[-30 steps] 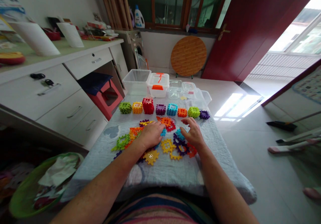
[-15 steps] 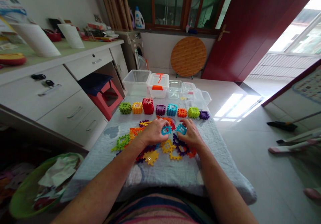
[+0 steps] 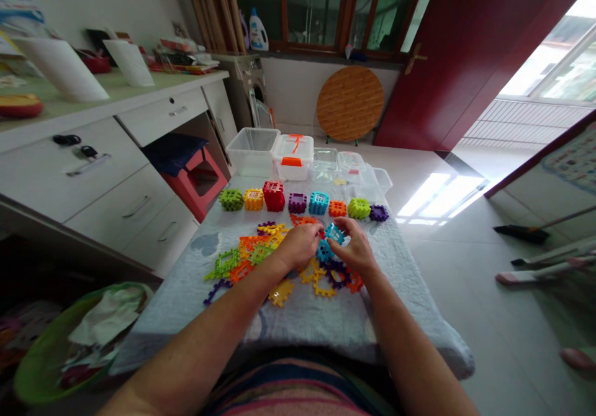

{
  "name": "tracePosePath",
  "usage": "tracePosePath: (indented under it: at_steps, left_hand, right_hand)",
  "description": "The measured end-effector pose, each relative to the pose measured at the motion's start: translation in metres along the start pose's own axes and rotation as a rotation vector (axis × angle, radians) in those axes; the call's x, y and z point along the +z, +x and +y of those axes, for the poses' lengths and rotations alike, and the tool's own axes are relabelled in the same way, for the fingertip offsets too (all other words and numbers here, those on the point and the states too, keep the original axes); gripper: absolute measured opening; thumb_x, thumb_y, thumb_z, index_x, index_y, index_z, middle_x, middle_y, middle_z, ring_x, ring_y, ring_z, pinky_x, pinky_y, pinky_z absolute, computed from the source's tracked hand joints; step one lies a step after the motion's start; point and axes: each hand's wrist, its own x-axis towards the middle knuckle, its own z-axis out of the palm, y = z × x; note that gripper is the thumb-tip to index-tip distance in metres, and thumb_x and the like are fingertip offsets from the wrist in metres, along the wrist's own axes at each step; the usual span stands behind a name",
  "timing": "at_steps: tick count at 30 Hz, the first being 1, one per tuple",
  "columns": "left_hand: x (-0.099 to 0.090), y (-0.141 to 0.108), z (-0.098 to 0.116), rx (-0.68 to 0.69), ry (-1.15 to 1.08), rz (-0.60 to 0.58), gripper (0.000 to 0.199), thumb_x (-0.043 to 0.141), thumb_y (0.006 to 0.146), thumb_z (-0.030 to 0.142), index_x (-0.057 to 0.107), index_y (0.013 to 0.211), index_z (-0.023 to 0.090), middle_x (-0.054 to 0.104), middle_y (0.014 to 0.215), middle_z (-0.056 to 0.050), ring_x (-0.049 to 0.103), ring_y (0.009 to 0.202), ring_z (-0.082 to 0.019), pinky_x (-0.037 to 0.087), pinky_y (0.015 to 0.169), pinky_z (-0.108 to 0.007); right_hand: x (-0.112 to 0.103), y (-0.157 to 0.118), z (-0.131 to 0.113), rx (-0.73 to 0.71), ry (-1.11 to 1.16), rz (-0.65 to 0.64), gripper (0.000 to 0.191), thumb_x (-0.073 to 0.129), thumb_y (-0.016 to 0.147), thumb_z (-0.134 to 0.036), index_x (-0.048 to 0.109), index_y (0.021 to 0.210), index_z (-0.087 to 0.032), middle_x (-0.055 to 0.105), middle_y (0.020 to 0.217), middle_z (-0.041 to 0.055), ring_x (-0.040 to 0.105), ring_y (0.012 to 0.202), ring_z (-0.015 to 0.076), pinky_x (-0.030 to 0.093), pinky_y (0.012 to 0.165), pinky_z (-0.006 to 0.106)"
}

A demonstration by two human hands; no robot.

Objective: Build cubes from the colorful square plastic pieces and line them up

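Over a loose pile of plastic interlocking tiles, my two hands are close together. Between the thumb and fingers of my right hand (image 3: 356, 246) is a blue window tile (image 3: 334, 234). A second blue tile (image 3: 325, 251) sits just below it, between the hands; whether the two are joined is unclear. My left hand (image 3: 302, 245) is closed, fingertips pointing right beside the blue tiles. Its own fingers hide what it grips. Around the hands lie yellow tiles (image 3: 281, 293), a green tile (image 3: 227, 263), orange tiles (image 3: 241, 272) and dark purple tiles (image 3: 336, 274).
Behind the pile runs a row of tile stacks sorted by colour, with a red stack (image 3: 274, 197) the tallest. Clear plastic boxes (image 3: 254, 151) stand at the table's far end. A cabinet (image 3: 107, 174) and a stool (image 3: 200, 180) are on the left.
My left hand has moved right, toward my right hand. The two blue tiles, held apart before, are now close together, one above the other.
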Motion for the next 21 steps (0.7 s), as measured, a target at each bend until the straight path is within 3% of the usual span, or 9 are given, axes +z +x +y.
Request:
tracePosePath:
  at_steps: [5,12,16,21]
  left_hand:
    - [-0.032,-0.024,-0.009,0.005,0.128,0.113,0.029,0.043,0.092,0.022,0.067,0.107,0.019,0.072,0.109,-0.009,0.067,0.099,-0.022,0.048,0.090,-0.032]
    - [-0.071,-0.061,-0.086,-0.123,0.206,0.359,0.028,0.050,0.083,0.034,0.066,0.099,0.018,0.070,0.104,-0.010,0.065,0.099,-0.025,0.048,0.093,-0.038]
    - [-0.078,-0.078,-0.126,-0.231,0.193,0.456,0.033,0.053,0.080,0.043,0.067,0.096,0.018,0.071,0.105,-0.011,0.064,0.102,-0.028,0.046,0.098,-0.041]
    - [-0.072,-0.086,-0.146,-0.372,-0.081,0.452,0.045,0.057,0.075,0.056,0.068,0.096,0.017,0.073,0.097,-0.009,0.067,0.090,-0.025,0.051,0.089,-0.036]
  right_hand:
    - [0.005,-0.006,-0.014,0.004,-0.150,-0.062,0.045,0.066,0.072,-0.031,0.058,0.114,-0.019,0.061,0.102,0.0079,0.061,0.091,0.0221,0.051,0.084,0.037]
    - [0.018,-0.011,-0.027,0.064,-0.450,-0.185,0.052,0.062,0.076,-0.037,0.057,0.123,-0.017,0.062,0.107,0.0111,0.058,0.097,0.0260,0.046,0.090,0.038]
    - [0.023,-0.011,-0.035,0.045,-0.574,-0.219,0.054,0.061,0.077,-0.038,0.056,0.127,-0.016,0.063,0.105,0.0121,0.056,0.099,0.0277,0.042,0.092,0.038]
    - [0.025,-0.012,-0.039,0.064,-0.646,-0.230,0.056,0.059,0.079,-0.043,0.054,0.129,-0.017,0.062,0.104,0.0119,0.055,0.098,0.0277,0.041,0.089,0.038]
